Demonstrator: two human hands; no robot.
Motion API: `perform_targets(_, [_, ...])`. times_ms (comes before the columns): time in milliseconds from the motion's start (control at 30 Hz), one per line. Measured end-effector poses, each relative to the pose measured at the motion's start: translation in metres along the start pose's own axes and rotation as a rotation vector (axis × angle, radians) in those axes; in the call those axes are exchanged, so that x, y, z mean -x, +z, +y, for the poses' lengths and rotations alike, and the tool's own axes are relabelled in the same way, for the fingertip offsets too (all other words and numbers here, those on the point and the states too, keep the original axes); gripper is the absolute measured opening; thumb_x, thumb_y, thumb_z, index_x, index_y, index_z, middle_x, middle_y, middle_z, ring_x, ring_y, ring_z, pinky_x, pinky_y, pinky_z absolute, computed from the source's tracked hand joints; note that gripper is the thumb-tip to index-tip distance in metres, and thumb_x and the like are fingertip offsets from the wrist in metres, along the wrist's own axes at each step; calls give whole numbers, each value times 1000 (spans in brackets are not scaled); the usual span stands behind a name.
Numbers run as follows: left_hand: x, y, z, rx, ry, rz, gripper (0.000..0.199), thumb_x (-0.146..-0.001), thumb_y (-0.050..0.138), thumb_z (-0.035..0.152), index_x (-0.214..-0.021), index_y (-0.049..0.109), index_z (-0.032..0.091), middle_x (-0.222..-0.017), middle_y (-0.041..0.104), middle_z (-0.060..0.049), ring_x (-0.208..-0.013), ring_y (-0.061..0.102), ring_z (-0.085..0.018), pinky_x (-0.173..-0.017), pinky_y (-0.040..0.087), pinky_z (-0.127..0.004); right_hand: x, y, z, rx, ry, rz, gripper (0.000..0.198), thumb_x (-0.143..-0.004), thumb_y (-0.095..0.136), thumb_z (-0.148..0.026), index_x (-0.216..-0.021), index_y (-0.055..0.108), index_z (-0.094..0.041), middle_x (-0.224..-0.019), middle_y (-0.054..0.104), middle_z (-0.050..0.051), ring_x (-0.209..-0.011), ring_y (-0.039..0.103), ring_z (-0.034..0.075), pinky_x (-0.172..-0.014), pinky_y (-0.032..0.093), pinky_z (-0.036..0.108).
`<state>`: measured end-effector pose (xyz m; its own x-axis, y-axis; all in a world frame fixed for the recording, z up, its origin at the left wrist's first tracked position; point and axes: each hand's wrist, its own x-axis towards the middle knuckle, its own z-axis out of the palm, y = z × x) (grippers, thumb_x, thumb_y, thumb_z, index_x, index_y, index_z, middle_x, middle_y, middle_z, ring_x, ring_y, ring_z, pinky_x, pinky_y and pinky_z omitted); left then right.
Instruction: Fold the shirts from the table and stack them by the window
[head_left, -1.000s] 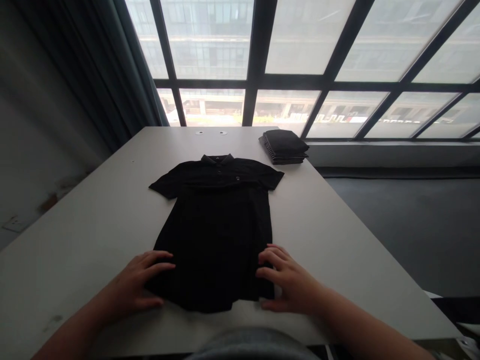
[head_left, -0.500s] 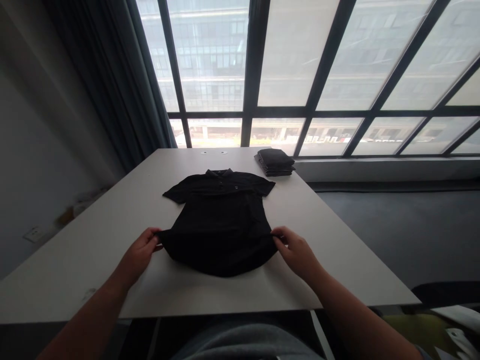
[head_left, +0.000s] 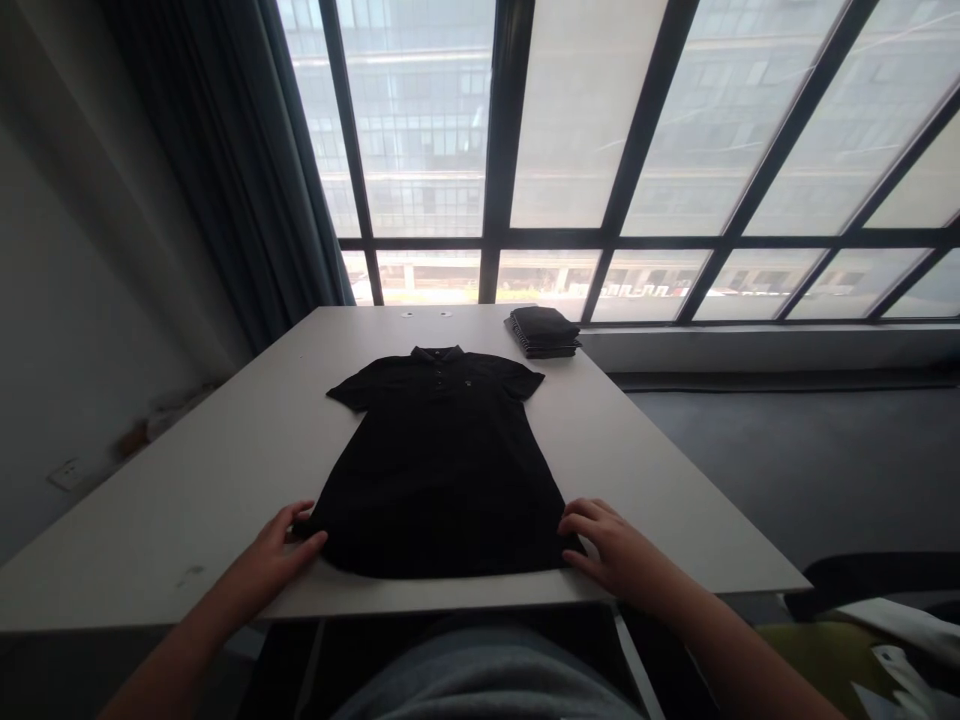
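A black short-sleeved polo shirt [head_left: 442, 470] lies face up and flat on the white table [head_left: 637, 480], its collar toward the window and its hem toward me. At the left hem corner, my left hand [head_left: 274, 560] has its thumb over the cloth and its fingers at the edge, gripping it lightly. My right hand [head_left: 615, 550] takes the right hem corner in the same way, thumb and fingers at the fabric's edge. The fingertips under the cloth are partly hidden.
A stack of folded dark garments [head_left: 544, 332] sits at the table's far right corner. Behind the table are a large window [head_left: 420, 130] and a dark curtain [head_left: 217, 150]. A chair [head_left: 817, 660] stands at the lower right.
Both hands have drawn the hem toward me and lowered it. The shirt, bunched and lifted before, is now spread smooth and longer on the table.
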<state>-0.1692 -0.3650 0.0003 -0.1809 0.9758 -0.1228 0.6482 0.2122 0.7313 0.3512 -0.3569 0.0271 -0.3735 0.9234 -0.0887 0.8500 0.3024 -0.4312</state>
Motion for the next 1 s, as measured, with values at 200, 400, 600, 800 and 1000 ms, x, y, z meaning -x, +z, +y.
perform_targets(200, [6, 26, 7, -238, 47, 104, 96, -75, 67, 58, -159, 41, 19, -138, 65, -20, -129, 63, -40, -114, 47, -56, -10, 12, -7, 100, -35, -32, 28, -89, 69, -25, -116, 77, -24, -123, 64, 9, -116, 62, 24, -107, 50, 40])
perform_targets(400, [2, 28, 30, 260, 103, 192, 83, -80, 66, 64, -149, 44, 24, -136, 61, -15, -107, 75, -29, -95, 61, -44, -15, 19, -3, 113, -143, 81, 20, -97, 57, -19, -103, 75, -21, -106, 68, 7, -97, 66, 20, -94, 53, 36])
perform_targets(600, [-6, 10, 14, 93, 23, 48, 76, -75, 64, 68, -135, 58, 23, -131, 68, -15, -99, 76, -33, -90, 63, -49, -9, 11, 2, 62, -222, 142, 21, -97, 56, -15, -107, 74, -20, -105, 68, 7, -97, 66, 18, -89, 52, 29])
perform_targets(800, [-14, -13, -20, -221, 88, -9, 57, -71, 61, 67, -108, 76, 27, -124, 75, -12, -122, 69, -39, -105, 55, -50, -5, -10, -4, 45, -235, -149, 26, -88, 63, -11, -105, 78, -23, -103, 70, 4, -89, 67, 13, -81, 50, 22])
perform_targets(1000, [-17, -25, 5, -525, 92, 42, 63, -81, 49, 69, -117, 76, 25, -125, 72, -16, -94, 75, -37, -74, 59, -44, -33, -36, 0, -26, -220, -132, 23, -95, 64, -29, -111, 80, -25, -105, 72, 4, -91, 68, 16, -81, 51, 25])
